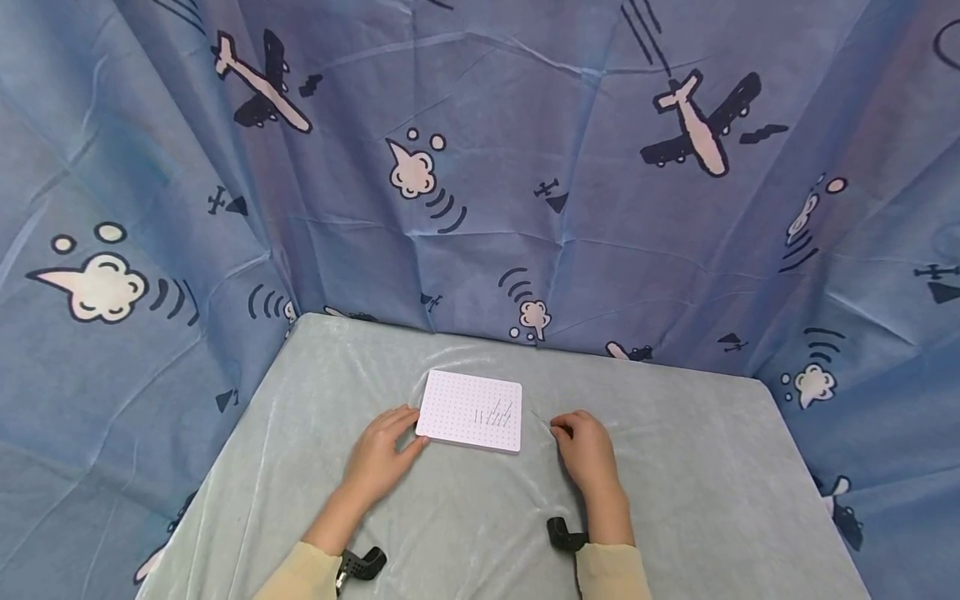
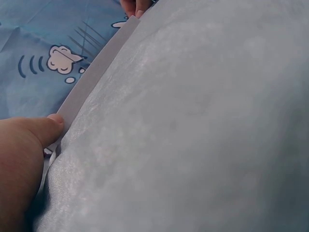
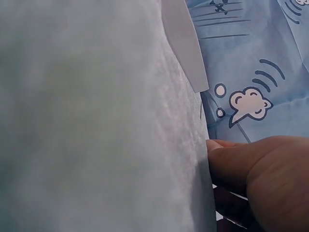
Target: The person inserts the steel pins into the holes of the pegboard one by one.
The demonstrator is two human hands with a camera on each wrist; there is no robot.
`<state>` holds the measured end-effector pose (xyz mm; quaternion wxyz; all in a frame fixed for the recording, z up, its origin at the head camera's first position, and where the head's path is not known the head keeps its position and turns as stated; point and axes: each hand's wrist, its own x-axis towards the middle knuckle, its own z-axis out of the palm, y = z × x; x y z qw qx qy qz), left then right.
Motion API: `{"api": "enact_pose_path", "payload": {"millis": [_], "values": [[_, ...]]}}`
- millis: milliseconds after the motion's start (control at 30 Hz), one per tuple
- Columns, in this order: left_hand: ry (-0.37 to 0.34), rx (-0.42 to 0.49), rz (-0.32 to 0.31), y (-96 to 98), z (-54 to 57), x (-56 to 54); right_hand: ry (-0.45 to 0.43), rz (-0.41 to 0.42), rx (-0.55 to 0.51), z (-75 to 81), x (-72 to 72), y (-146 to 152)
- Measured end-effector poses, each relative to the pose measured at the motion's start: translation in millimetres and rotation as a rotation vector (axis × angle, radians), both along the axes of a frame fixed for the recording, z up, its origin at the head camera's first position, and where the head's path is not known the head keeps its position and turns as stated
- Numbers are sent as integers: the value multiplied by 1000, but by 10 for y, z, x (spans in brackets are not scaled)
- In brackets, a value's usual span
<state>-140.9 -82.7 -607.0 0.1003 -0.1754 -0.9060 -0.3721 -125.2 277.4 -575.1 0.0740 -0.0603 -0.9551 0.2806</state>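
Observation:
A white board dotted with a grid of small holes lies on the cloth-covered table. Several thin metal pins stand in its right half, most of them leaning. My left hand holds the board's near left corner, thumb on the front side and fingers at the left edge. In the left wrist view that thumb presses the board's side. Just right of the board, my right hand pinches a thin needle-like pin between thumb and forefinger, its far end pointing toward the board.
Pale grey-green cloth covers the table, with slight wrinkles. Blue curtains printed with airplanes and clouds hang behind it and on both sides. Black wrist devices sit beside the cream sleeves.

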Motion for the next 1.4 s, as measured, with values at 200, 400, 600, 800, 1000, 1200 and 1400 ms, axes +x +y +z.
{"api": "enact_pose_path", "payload": {"millis": [200, 400, 600, 800, 1000, 1200, 1400], "values": [[25, 13, 3, 12, -8, 17, -38, 5, 46, 6, -13, 3], [17, 12, 4, 17, -9, 19, -52, 21, 59, 23, -5, -5], [19, 18, 4, 15, 8, 27, -56, 7, -6, 38, 16, -6], [32, 18, 4, 14, 2, 17, -43, -25, -78, 35, 38, -9], [33, 8, 7, 11, -6, 13, 39, -77, -209, 48, 54, -59], [21, 6, 6, 8, 6, 16, 159, -79, -357, 131, 63, -195], [20, -1, 4, 8, 12, 14, 193, 12, -497, 176, 78, -392]]}}
